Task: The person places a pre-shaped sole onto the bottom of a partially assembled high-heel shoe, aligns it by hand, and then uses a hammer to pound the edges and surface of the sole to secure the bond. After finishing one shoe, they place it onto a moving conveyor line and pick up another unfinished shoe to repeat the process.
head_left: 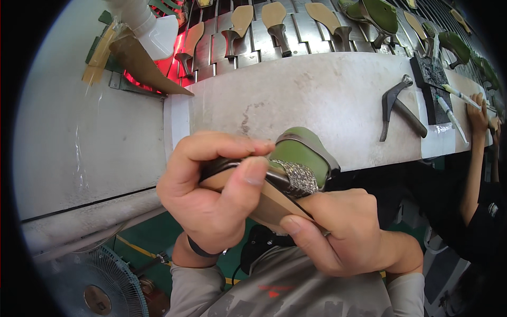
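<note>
Held between both hands, above the front edge of the bench, is a sandal on a green shoe last (302, 148). A glittery strap (301, 178) crosses it, and its beige sole (273, 206) faces me, tilted. My left hand (211, 190) wraps one end, thumb pressed on the sole edge and fingers over the dark rim. At the other end my right hand (343, 230) is closed around the sole, its thumb underneath and its curled fingers beside the strap. Much of the sandal's upper is hidden by my fingers.
Lasting pincers (396, 108) lie on the white bench (317, 100), near a black block (430, 90) and a slim white brush (452, 119). Beyond runs a metal conveyor (251, 47) bearing heeled soles (274, 18) and green lasts (377, 16). A co-worker's arm (471, 164) reaches in at right; a fan (100, 285) stands lower left.
</note>
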The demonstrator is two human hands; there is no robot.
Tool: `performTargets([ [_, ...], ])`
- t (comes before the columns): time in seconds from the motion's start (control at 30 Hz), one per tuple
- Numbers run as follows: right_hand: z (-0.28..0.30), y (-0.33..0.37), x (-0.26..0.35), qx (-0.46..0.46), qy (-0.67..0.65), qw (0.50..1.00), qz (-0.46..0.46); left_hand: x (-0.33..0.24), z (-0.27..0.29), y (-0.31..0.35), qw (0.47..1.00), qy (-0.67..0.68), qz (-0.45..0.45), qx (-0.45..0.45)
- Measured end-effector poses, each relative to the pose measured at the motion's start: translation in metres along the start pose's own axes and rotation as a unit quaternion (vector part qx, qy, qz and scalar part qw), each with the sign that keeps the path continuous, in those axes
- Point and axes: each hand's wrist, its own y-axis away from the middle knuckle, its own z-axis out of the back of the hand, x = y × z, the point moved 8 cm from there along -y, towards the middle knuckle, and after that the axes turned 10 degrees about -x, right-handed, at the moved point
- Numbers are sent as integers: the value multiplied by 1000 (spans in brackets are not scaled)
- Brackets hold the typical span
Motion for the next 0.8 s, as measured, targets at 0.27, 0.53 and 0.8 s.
performTargets([
  [0.27,13,-3,-28,11,-18,998,-64,21,16,-7,990,81,59,-96],
  [0.53,11,-2,-23,-28,29,999,9,9,18,-9,997,-42,-18,-65],
  [0.8,15,-3,-21,-65,53,996,38,10,17,-13,996,-47,11,-73],
])
